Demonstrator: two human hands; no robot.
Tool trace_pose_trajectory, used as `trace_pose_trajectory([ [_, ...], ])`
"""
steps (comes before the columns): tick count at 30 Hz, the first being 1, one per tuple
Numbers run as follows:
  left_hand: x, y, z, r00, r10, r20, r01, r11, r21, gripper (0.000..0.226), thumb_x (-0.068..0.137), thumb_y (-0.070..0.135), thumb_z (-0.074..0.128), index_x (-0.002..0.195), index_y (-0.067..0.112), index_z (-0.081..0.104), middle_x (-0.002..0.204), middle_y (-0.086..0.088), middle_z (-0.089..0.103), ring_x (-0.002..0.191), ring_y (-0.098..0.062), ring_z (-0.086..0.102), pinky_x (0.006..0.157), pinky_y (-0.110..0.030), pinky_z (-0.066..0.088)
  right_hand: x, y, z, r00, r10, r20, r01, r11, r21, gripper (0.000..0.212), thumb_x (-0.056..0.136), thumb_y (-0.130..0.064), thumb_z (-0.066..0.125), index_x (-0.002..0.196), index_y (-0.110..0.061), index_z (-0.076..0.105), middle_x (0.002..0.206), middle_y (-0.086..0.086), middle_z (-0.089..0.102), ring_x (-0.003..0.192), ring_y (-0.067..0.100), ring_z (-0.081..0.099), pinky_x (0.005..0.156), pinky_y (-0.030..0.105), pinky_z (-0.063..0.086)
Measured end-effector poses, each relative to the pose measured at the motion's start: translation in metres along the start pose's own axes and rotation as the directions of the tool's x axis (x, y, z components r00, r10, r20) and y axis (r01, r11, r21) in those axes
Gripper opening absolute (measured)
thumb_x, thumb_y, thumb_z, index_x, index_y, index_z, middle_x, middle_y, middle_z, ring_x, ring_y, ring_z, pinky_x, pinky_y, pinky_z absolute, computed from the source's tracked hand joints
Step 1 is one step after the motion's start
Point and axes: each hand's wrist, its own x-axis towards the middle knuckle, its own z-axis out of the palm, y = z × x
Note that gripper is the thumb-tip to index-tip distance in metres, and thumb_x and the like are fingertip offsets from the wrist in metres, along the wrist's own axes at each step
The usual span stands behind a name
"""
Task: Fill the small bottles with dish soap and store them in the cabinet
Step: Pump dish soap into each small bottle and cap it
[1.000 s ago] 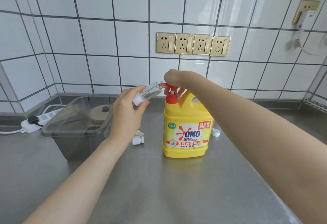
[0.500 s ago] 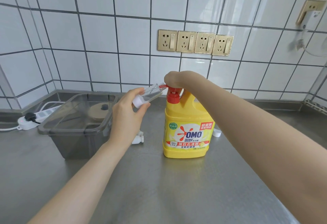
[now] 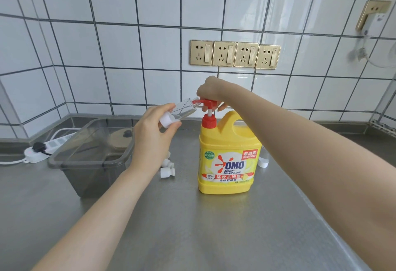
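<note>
Pinched between thumb and fingers of the left hand (image 3: 153, 130), a small clear plastic bottle (image 3: 182, 110) lies tilted almost flat, its white base toward the palm and its open mouth meeting the spout of the red pump head (image 3: 207, 104). The right hand (image 3: 211, 90) rests on top of that pump, wrist arched and fingers bent down over it; how tightly they curl round it I cannot tell. The pump stem shows white above the red collar, so the head appears raised. The pump belongs to a large yellow plastic jug of dish soap (image 3: 228, 155), standing upright on the stainless steel counter (image 3: 192, 228).

Filling is the step in hand, and the small bottle looks nearly empty. Next comes a steady press on the pump while the mouth stays sealed against the spout; a slip there would probably spill soap on the counter.

White caps (image 3: 167, 169) lie beside a smoky translucent plastic bin (image 3: 90, 161). No cabinet is in view.
</note>
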Motion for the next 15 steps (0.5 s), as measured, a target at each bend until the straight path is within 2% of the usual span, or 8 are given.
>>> trace_pose_trajectory([
  [3, -0.001, -0.002, 0.0, 1.0, 0.008, -0.004, -0.008, 1.0, 0.016, 0.04, 0.078, 0.01, 0.075, 0.116, 0.018, 0.066, 0.105, 0.008, 0.062, 0.098, -0.009, 0.061, 0.09, -0.035, 0.053, 0.002, 0.002, 0.005, 0.998, 0.055, 0.022, -0.054, 0.997, -0.052, 0.031, 0.091, -0.016, 0.034, 0.073, -0.004, 0.056, 0.084, 0.014, 0.071, 0.069, 0.025, 0.063, 0.064, 0.031, 0.053],
  [6, -0.003, -0.004, 0.001, 1.0, 0.021, 0.001, -0.021, 1.0, 0.016, 0.04, 0.078, 0.01, 0.075, 0.117, 0.016, 0.066, 0.106, 0.009, 0.061, 0.1, -0.011, 0.061, 0.091, -0.038, 0.053, 0.006, 0.006, 0.008, 0.999, 0.045, 0.015, -0.043, 0.994, -0.097, 0.034, 0.095, -0.014, 0.032, 0.07, -0.004, 0.053, 0.068, 0.013, 0.058, 0.057, 0.024, 0.055, 0.053, 0.029, 0.047],
  [8, -0.004, -0.006, 0.003, 1.0, 0.022, 0.004, -0.022, 1.0, 0.013, 0.04, 0.078, 0.009, 0.075, 0.117, 0.016, 0.066, 0.106, 0.009, 0.06, 0.101, -0.011, 0.061, 0.091, -0.04, 0.053, 0.007, 0.01, 0.01, 1.0, 0.009, 0.024, -0.006, 0.994, -0.106, 0.034, 0.096, -0.012, 0.034, 0.068, -0.004, 0.052, 0.069, 0.012, 0.057, 0.056, 0.024, 0.055, 0.055, 0.033, 0.051],
  [9, -0.005, -0.007, 0.003, 1.0, 0.019, 0.005, -0.019, 1.0, 0.012, 0.04, 0.078, 0.01, 0.075, 0.117, 0.016, 0.066, 0.106, 0.01, 0.06, 0.101, -0.011, 0.06, 0.091, -0.041, 0.053, 0.006, 0.011, 0.011, 0.999, -0.018, 0.029, 0.021, 0.992, -0.121, 0.032, 0.096, -0.011, 0.037, 0.067, -0.005, 0.051, 0.069, 0.01, 0.055, 0.055, 0.023, 0.054, 0.054, 0.031, 0.051],
  [12, -0.008, -0.011, 0.004, 1.0, 0.004, 0.013, -0.004, 1.0, 0.002, 0.041, 0.078, 0.01, 0.075, 0.117, 0.017, 0.065, 0.107, 0.009, 0.06, 0.103, -0.012, 0.06, 0.091, -0.043, 0.052, 0.003, 0.012, 0.014, 0.999, -0.037, 0.023, 0.041, 0.982, -0.186, 0.026, 0.094, -0.002, 0.047, 0.068, -0.007, 0.046, 0.068, 0.005, 0.047, 0.054, 0.015, 0.044, 0.052, 0.021, 0.039],
  [15, -0.011, -0.014, 0.004, 0.999, -0.013, 0.032, 0.013, 1.0, -0.012, 0.041, 0.079, 0.01, 0.074, 0.118, 0.018, 0.065, 0.107, 0.01, 0.06, 0.104, -0.012, 0.06, 0.092, -0.043, 0.051, 0.009, 0.015, 0.021, 0.998, -0.055, -0.008, 0.052, 0.974, -0.221, 0.033, 0.095, 0.001, 0.042, 0.062, -0.007, 0.042, 0.071, 0.011, 0.049, 0.052, 0.018, 0.043, 0.051, 0.022, 0.038],
])
